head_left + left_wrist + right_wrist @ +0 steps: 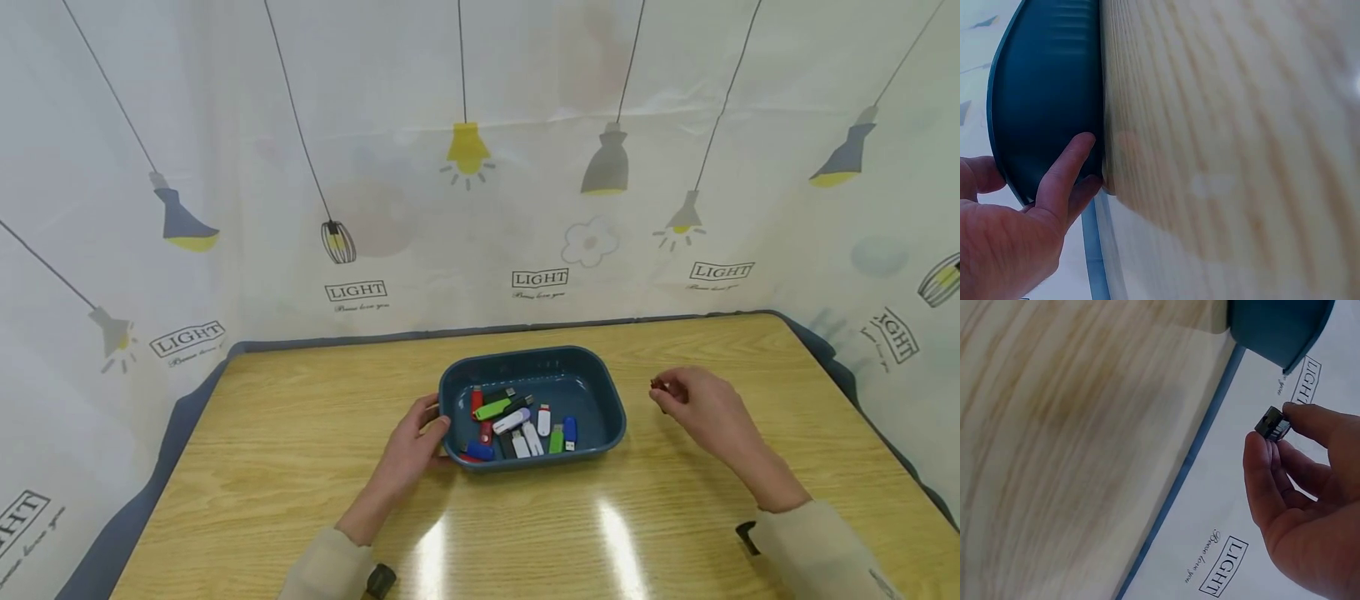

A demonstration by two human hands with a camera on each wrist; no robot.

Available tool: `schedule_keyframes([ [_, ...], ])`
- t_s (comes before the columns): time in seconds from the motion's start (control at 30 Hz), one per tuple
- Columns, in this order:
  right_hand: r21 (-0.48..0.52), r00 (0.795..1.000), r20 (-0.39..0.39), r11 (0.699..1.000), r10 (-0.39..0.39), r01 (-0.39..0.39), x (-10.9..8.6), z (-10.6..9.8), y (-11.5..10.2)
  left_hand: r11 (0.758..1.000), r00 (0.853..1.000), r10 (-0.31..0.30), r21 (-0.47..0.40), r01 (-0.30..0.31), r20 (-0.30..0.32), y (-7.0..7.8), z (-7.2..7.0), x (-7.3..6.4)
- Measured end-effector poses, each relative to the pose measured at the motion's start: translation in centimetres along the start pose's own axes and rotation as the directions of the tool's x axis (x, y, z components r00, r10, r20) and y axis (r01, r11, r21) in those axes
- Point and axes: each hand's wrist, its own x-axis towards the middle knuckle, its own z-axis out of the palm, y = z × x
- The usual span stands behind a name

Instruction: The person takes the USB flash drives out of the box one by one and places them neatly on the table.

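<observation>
A dark blue plastic tray [588,398] holds several USB sticks, among them a light green one [492,409], a purple-and-white one [512,421] and a blue one [570,429]. My left hand [408,446] grips the tray's left end, thumb at the rim and fingers against the outer wall [1047,94]. To the right of the tray, my right hand [708,408] pinches a small dark red USB stick [657,385] between thumb and fingertips, above the table. Its metal plug [1271,424] pokes out in the right wrist view; the rest is largely hidden by the fingers.
The tray stands on a wood-grain table [300,467]. A white cloth [420,200] printed with lamps hangs behind and around it, its dark border along the table's back and sides. Glare streaks lie on the front of the tabletop.
</observation>
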Motion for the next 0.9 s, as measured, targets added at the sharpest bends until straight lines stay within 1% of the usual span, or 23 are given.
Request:
schedule_keyframes([
  [0.2,-0.028,0.997,0.066,0.999,0.031,-0.029,0.3,0.6,0.9,1.0,1.0,0.001,0.012,-0.001,0.002,-0.1,0.0,0.0],
  [0.37,-0.07,0.99,0.118,0.995,0.074,-0.066,0.6,0.9,1.5,1.0,1.0,0.0,0.012,0.0,0.0,-0.4,0.0,0.2],
  [0.53,-0.109,0.982,0.155,0.99,0.104,-0.087,0.7,1.1,1.6,1.0,1.0,0.002,0.022,-0.002,0.001,-0.6,-0.1,0.3],
  [0.73,-0.11,0.97,0.194,0.986,0.148,-0.128,0.9,1.4,1.7,1.0,1.0,-0.006,0.022,0.007,-0.01,-0.6,0.0,0.3],
  [0.9,-0.1,0.965,0.2,0.983,0.17,-0.153,0.9,1.6,1.8,1.0,1.0,-0.011,0.019,0.011,-0.009,-0.5,0.1,0.2],
])
